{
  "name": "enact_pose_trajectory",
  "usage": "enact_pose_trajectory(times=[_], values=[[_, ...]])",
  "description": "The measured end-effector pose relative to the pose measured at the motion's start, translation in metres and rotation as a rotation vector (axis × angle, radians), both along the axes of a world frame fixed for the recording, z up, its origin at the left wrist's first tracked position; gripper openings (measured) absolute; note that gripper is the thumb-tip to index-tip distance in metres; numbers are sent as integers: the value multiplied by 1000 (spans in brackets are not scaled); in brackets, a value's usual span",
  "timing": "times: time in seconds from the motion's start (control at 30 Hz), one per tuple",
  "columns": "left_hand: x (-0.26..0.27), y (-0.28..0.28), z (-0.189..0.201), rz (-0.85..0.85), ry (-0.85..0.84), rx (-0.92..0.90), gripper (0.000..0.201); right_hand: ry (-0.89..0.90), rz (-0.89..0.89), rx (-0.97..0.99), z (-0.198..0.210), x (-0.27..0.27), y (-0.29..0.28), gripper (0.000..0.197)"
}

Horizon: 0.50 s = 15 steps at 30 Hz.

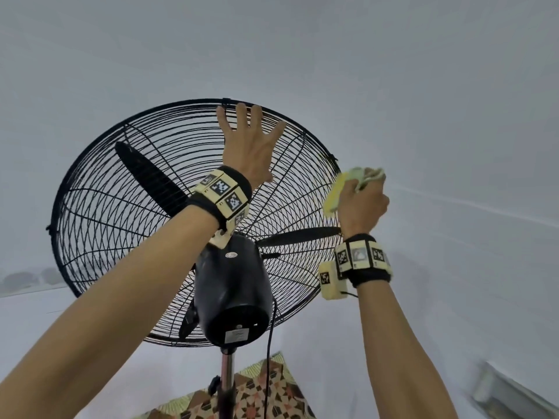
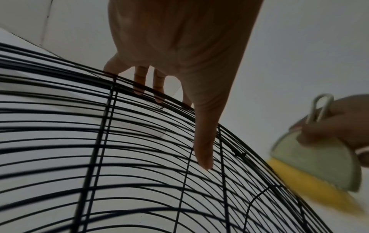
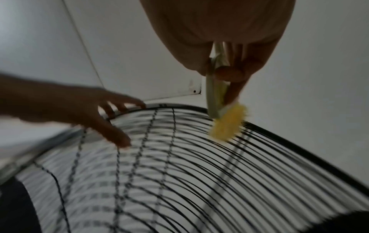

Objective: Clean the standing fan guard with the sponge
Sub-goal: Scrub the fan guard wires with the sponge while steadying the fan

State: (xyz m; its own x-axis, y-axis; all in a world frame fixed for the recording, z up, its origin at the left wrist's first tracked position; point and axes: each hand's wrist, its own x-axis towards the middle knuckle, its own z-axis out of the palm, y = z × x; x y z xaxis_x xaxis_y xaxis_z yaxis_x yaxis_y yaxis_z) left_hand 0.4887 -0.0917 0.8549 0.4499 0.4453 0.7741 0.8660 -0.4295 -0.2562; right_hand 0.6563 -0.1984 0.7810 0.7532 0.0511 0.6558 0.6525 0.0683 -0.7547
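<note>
A black wire fan guard (image 1: 99,213) fills the middle of the head view, seen from behind and below. My left hand (image 1: 249,140) lies flat with spread fingers against the guard's upper rim (image 2: 139,88), thumb on the wires (image 2: 203,157). My right hand (image 1: 361,204) grips a yellow-and-green sponge (image 1: 334,193) by its pale green back, at the guard's right edge. In the right wrist view the yellow sponge face (image 3: 226,126) touches the wires near the rim (image 3: 299,149). The left wrist view shows the sponge (image 2: 311,170) beside the rim.
The black motor housing (image 1: 233,291) sits below my left wrist, on a metal pole (image 1: 227,376) with a cable (image 1: 267,358) hanging beside it. Black blades (image 1: 148,173) show behind the wires. A patterned cloth (image 1: 266,394) lies below. White walls surround the fan.
</note>
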Motion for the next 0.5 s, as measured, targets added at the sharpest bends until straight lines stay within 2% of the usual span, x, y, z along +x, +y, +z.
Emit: enact_pose_trajectory(times=[0.1,0.17,0.3,0.37,0.43,0.5], values=[[-1,0,-2,-19,-15,10,121,-170,214,170,25,-19,4,27],[-1,1,-3,-44,-21,17,120,-222,264,222,28,-29,9,28],[-2,0,1,-50,-33,-6,113,-107,181,199,-2,-7,11,27],[-1,-1,2,-30,-22,-21,111,-41,147,125,-16,10,3,27],[0,-2,3,-13,-13,-13,112,-36,192,95,-16,17,-10,28],[1,-3,2,-8,-18,-2,114,-34,302,174,-3,7,-19,29]])
